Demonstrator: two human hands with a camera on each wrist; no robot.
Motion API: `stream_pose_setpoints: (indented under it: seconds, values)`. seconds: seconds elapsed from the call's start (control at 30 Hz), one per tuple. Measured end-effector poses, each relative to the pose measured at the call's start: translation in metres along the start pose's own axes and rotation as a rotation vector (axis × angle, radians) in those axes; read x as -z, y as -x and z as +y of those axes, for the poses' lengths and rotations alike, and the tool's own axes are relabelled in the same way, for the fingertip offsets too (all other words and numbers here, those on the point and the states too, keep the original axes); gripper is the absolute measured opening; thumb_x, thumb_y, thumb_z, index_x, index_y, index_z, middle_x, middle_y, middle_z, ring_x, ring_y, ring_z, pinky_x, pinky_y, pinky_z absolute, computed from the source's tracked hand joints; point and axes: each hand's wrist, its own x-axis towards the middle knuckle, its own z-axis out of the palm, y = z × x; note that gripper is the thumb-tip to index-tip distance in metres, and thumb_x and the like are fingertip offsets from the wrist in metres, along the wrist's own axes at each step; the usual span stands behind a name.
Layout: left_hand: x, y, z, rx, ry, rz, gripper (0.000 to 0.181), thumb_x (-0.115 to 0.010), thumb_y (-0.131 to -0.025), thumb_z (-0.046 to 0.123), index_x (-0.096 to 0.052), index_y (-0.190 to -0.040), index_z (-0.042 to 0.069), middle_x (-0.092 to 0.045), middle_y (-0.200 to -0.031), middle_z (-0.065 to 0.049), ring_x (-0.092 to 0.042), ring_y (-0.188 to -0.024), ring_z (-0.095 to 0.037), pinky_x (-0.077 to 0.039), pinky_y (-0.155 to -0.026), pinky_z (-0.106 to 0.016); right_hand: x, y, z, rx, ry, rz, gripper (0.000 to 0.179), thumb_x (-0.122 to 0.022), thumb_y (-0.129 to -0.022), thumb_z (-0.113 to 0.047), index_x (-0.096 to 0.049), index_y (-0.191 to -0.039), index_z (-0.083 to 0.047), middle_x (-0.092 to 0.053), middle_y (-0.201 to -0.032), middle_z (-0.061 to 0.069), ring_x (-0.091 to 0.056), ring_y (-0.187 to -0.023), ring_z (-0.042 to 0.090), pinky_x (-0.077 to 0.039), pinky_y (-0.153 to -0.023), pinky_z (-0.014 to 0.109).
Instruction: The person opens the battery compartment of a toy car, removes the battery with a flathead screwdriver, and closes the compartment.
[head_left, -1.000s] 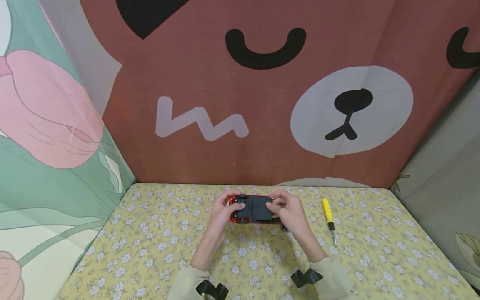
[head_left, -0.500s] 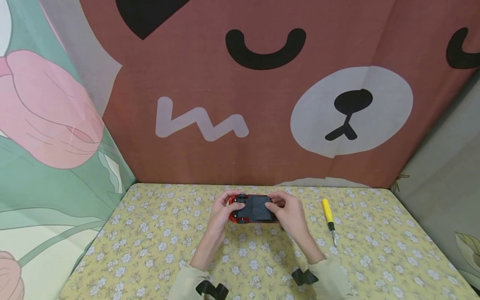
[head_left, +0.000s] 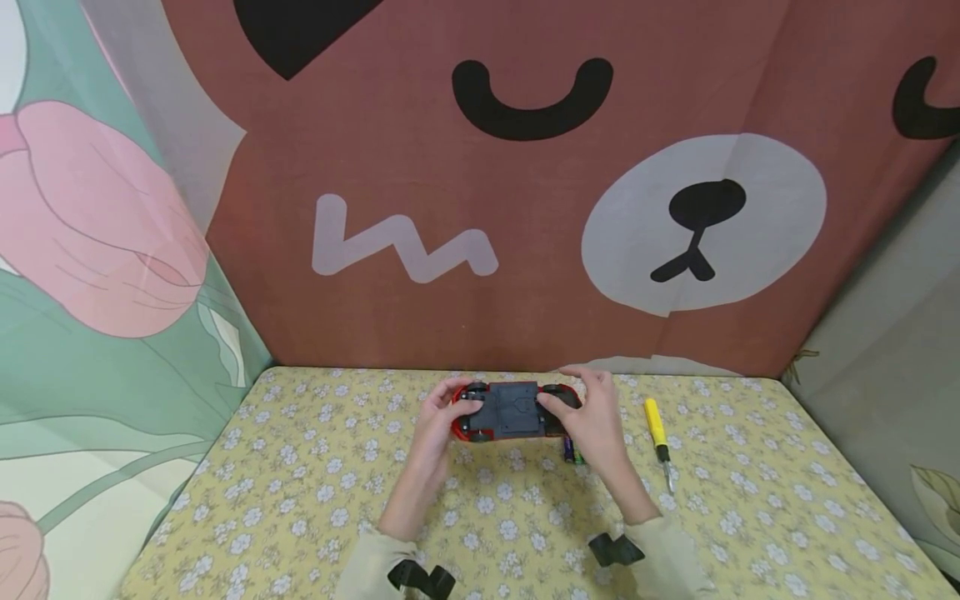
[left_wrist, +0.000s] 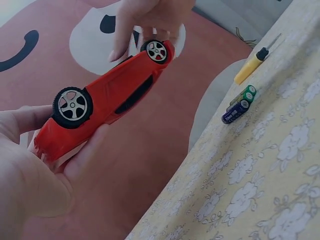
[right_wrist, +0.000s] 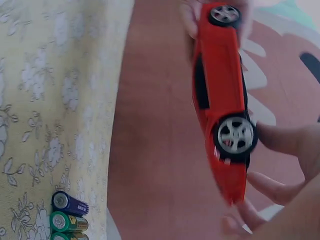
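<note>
A red toy car (head_left: pixel 517 410) is held upside down above the table, its dark underside with a battery cover (head_left: pixel 519 408) facing up in the head view. My left hand (head_left: pixel 437 425) grips one end, thumb on the underside and fingers beneath. At the other end, my right hand (head_left: pixel 600 417) has its thumb by the underside near a wheel (right_wrist: pixel 235 136), with the other fingers spread loosely off the body. The left wrist view shows the car's side and two silver-spoked wheels (left_wrist: pixel 73 107). Small batteries (right_wrist: pixel 69 221), one blue-purple and the others green, lie on the table below.
A yellow-handled screwdriver (head_left: pixel 656 429) lies to the right of my right hand. Flowered cloth covers the table (head_left: pixel 300 500). A bear-print curtain (head_left: pixel 375 317) hangs along the back edge, with further cloth hangings at both sides.
The car has shifted slightly left and tilted, its right end rising. My right hand's fingers have spread away from it and the hand has moved right, uncovering that end and the batteries.
</note>
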Motion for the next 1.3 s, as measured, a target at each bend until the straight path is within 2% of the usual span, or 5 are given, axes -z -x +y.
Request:
stream_pose_setpoints:
  seconds: [0.17,0.37,0.7,1.0,1.3]
  values:
    - [0.001,-0.001,0.001,-0.021,0.04,0.017,0.029,-0.07,-0.084,-0.006,-0.071,-0.11,0.006,-0.07,-0.11,-0.003,-0.067,-0.097,-0.019,-0.059,-0.074,-0.027,0.011,-0.006,0.003,-0.116,-0.132,-0.183,0.063,-0.076,-0.096,-0.023,-0.049,-0.149,-0.005,-0.041,-0.154,0.022,-0.04,-0.139,0.044,-0.039,-0.108,0.062]
    - [0.002,-0.001,0.001,-0.028,0.048,0.007,0.03,-0.07,-0.084,-0.006,-0.069,-0.113,0.003,-0.07,-0.11,-0.003,-0.067,-0.098,-0.019,-0.059,-0.075,-0.027,0.013,-0.007,0.003,-0.169,-0.299,-0.311,0.067,-0.076,-0.095,-0.018,-0.044,-0.153,-0.004,-0.046,-0.148,0.022,-0.052,-0.126,0.038,-0.051,-0.094,0.045]
    - [0.001,0.0,0.001,-0.029,0.043,0.008,0.029,-0.07,-0.084,-0.006,-0.071,-0.111,0.007,-0.07,-0.111,-0.002,-0.067,-0.097,-0.018,-0.058,-0.075,-0.026,0.013,-0.007,0.002,-0.182,-0.337,-0.313,0.065,-0.075,-0.092,-0.008,-0.046,-0.15,-0.002,-0.048,-0.144,0.022,-0.053,-0.123,0.037,-0.052,-0.092,0.041]
    - [0.001,-0.001,0.0,-0.019,0.026,0.015,0.028,-0.071,-0.085,-0.005,-0.072,-0.109,0.009,-0.068,-0.114,-0.003,-0.066,-0.1,-0.019,-0.058,-0.076,-0.027,0.014,-0.006,0.0,-0.191,-0.299,-0.307,0.065,-0.077,-0.092,-0.01,-0.048,-0.149,-0.003,-0.046,-0.146,0.022,-0.056,-0.11,0.035,-0.055,-0.07,0.04]
    - [0.002,-0.002,-0.001,-0.022,0.014,0.01,0.027,-0.07,-0.086,-0.004,-0.072,-0.109,0.011,-0.067,-0.115,-0.004,-0.065,-0.1,-0.02,-0.058,-0.077,-0.028,0.013,-0.006,0.001,-0.19,-0.313,-0.302,0.064,-0.078,-0.091,-0.009,-0.048,-0.148,-0.003,-0.043,-0.148,0.023,-0.062,-0.11,0.037,-0.061,-0.073,0.044]
